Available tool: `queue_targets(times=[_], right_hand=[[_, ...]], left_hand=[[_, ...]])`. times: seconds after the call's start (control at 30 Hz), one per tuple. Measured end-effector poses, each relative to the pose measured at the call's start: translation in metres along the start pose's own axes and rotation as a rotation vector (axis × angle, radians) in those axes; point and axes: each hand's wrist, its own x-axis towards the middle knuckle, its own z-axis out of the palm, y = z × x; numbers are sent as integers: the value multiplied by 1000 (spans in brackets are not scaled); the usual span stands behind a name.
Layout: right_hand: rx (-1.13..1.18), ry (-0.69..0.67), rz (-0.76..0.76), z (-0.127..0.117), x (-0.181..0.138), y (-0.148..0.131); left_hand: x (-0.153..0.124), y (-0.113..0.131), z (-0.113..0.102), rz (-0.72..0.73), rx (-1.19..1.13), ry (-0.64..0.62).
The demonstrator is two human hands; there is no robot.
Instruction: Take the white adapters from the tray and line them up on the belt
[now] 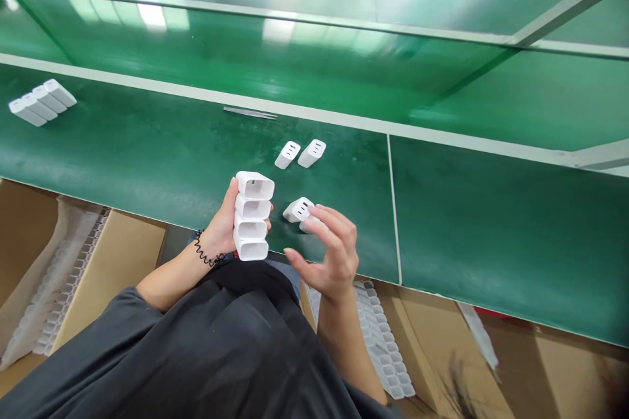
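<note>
Nearest, below the bench edge, two open brown cardboard cartons (113,261) (417,334) hold rows of pale, box-like pieces. Above them, the left hand (226,225) grips a stack of four white, hollow, rounded-rectangular plastic shells (252,219), thumb along one side and fingertips showing at the other, open ends up. The shells look light, stiff and thin-walled; their smooth faces could slide against each other, so even pressure across the outer sides, clear of the rims, seems the safest hold.

The right hand (335,254) is loosely spread, thumb apart from the fingers, beside a white plastic block with dark port slots (297,210); whether a fingertip touches it I cannot tell. A second white block (307,227) is partly hidden behind the fingers. These blocks seem solid and somewhat heavier, best taken by their long sides.

Farther back on the matt green bench top (171,143) stand two more slotted white blocks (287,155) (312,153), then slim metal tweezers (250,113). At far left lies a row of four white plastic pieces (43,102).
</note>
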Motion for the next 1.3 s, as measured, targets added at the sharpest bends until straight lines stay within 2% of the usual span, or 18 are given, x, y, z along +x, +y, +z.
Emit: queue_targets(times=[0.13,0.2,0.37,0.47,0.53,0.67,0.73,0.83,0.93,1.13,1.3], right_hand=[[57,-251,-35,2,18,-19],[61,-322,-25,6,26,-21],[47,-367,-16,18,37,-19],[82,-369,1,20,42,-18],[94,-388,15,20,48,-17],[0,-462,-40,21,60,-13],[-50,-505,-62,24,65,-10],[-79,-617,-28,30,71,-8],[-89,-741,18,36,74,-9],[-19,-843,79,39,74,-10],[107,-762,75,25,68,-2]], left_hand=[[2,-3,-4,-16,-42,20],[3,-5,-9,7,-66,38],[7,-7,-22,44,-9,7],[10,-5,-27,100,159,29],[7,-1,-30,318,383,97],[-10,17,-34,1000,1110,237],[-20,29,-34,1153,1494,205],[-28,43,-35,1068,1854,61],[-27,49,-38,900,1991,6],[-21,51,-38,694,2057,-59],[-20,48,-31,672,2035,-30]])
